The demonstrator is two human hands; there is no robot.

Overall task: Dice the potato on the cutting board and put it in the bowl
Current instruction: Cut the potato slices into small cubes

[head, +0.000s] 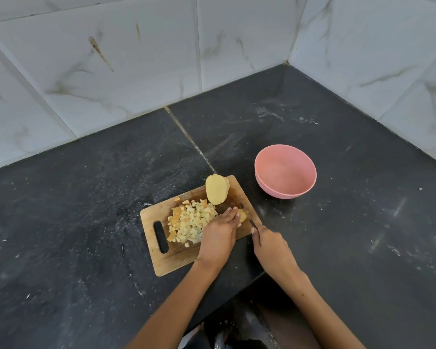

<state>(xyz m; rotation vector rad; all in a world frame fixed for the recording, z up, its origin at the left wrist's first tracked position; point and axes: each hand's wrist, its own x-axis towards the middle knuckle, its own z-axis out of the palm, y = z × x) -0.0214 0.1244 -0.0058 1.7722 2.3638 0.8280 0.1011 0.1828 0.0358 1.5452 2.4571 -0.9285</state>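
Potato cubes [190, 221] lie heaped in the middle of the wooden cutting board [161, 263], which sits on the dark counter [86, 197]. At the board's 12 o'clock edge stands a potato half [216, 188], cut face up. The left hand [218, 234] has its grip pressed down on a small potato piece [242, 215] at the board's 3 o'clock side. The right hand [271, 246] has its grip curled around a knife [252, 222], blade against that piece. A pink bowl [285, 171] stands at 2 o'clock from the board, apart from it.
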